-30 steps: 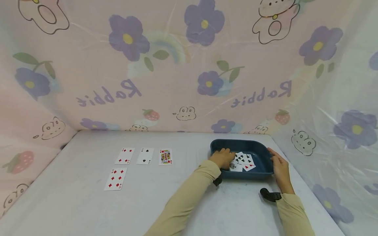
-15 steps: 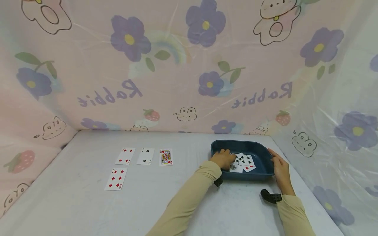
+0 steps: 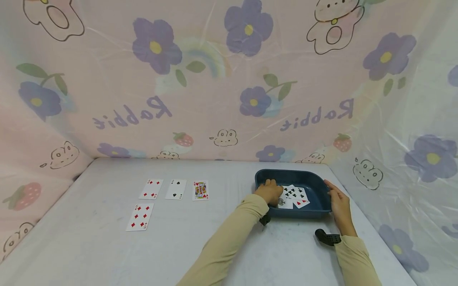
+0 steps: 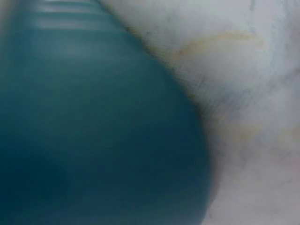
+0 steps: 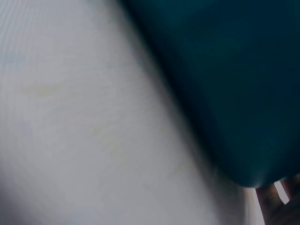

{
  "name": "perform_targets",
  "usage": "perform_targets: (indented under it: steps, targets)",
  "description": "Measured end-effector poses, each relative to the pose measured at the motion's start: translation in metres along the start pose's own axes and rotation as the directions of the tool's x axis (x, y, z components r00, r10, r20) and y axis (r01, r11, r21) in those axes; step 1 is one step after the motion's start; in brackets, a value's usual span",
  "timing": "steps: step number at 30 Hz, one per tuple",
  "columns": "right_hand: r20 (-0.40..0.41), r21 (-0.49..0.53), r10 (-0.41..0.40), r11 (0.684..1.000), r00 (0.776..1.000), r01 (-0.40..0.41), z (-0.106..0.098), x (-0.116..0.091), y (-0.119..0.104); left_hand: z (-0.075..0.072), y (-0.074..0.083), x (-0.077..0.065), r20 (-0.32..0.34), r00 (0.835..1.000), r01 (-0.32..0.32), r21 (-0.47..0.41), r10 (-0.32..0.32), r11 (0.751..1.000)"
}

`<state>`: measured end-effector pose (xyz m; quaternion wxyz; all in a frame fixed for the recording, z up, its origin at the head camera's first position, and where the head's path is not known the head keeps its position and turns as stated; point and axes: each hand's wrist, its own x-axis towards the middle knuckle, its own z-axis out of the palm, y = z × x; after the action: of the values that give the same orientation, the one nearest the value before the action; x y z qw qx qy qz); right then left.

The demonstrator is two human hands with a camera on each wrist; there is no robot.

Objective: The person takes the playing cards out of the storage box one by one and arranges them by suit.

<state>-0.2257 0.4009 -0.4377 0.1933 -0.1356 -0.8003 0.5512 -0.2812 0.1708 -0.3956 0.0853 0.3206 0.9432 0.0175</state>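
Note:
A dark blue tray (image 3: 315, 213) stands at the table's right side in the head view; its outer wall fills much of both wrist views. Inside lie overlapping playing cards, among them a card with black clubs (image 3: 295, 192), an ace of spades (image 3: 284, 203) and a card with red hearts (image 3: 301, 203). My left hand (image 3: 269, 192) reaches over the tray's near left rim, its fingers bent down at the cards' left edge. Those fingertips are hidden, so I cannot tell whether they pinch a card. My right hand (image 3: 340, 206) holds the tray's right rim, thumb uppermost.
Left of the tray, face-up cards lie on the white table (image 3: 200, 242): a four of diamonds (image 3: 151, 189), a two of spades (image 3: 175, 189), a king of hearts (image 3: 200, 190) and, nearer, a six of diamonds (image 3: 140, 217). A patterned curtain (image 3: 222, 99) rises behind.
My left hand has shifted slightly left inside the tray, leaving a little more of the cards in sight. The right hand and tray stay in place.

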Motion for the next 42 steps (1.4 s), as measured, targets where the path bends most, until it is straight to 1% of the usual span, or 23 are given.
perform_targets:
  steps: [5, 8, 13, 22, 25, 33, 39, 42]
  targets:
    - [-0.012, -0.004, -0.002, 1.0, 1.0, 0.002, 0.001, 0.001, 0.001, -0.001, 0.002, 0.001, -0.008, 1.0, 0.02, -0.037, -0.021, 0.999]
    - [-0.016, -0.006, -0.007, 1.0, 1.0, 0.007, 0.001, 0.001, 0.002, -0.001, 0.003, 0.001, -0.025, 1.0, 0.01, -0.042, -0.011, 0.999]
    - [-0.01, -0.003, -0.011, 1.0, 1.0, 0.011, 0.001, 0.001, 0.002, -0.001, 0.004, 0.0, -0.068, 0.997, -0.022, -0.022, 0.021, 1.0]
    - [-0.008, -0.003, -0.009, 1.0, 1.0, 0.009, 0.0, 0.003, 0.004, -0.001, 0.004, 0.003, -0.145, 0.988, -0.057, -0.016, 0.054, 0.998]
    - [-0.005, 0.0, -0.002, 1.0, 1.0, 0.002, 0.0, 0.003, 0.005, -0.001, 0.004, 0.002, -0.167, 0.983, -0.083, -0.01, 0.08, 0.996]
    - [0.0, -0.001, -0.005, 1.0, 1.0, 0.005, 0.001, 0.003, 0.005, -0.007, 0.005, -0.007, -0.197, 0.969, -0.15, 0.025, 0.152, 0.988]
    - [-0.01, 0.006, -0.011, 1.0, 1.0, 0.011, 0.0, 0.001, 0.002, -0.008, 0.005, -0.013, -0.2, 0.966, -0.164, 0.014, 0.164, 0.986]
    - [-0.013, 0.003, -0.011, 1.0, 1.0, 0.011, 0.0, 0.001, 0.001, -0.008, 0.004, -0.016, -0.212, 0.963, -0.167, 0.01, 0.165, 0.986]
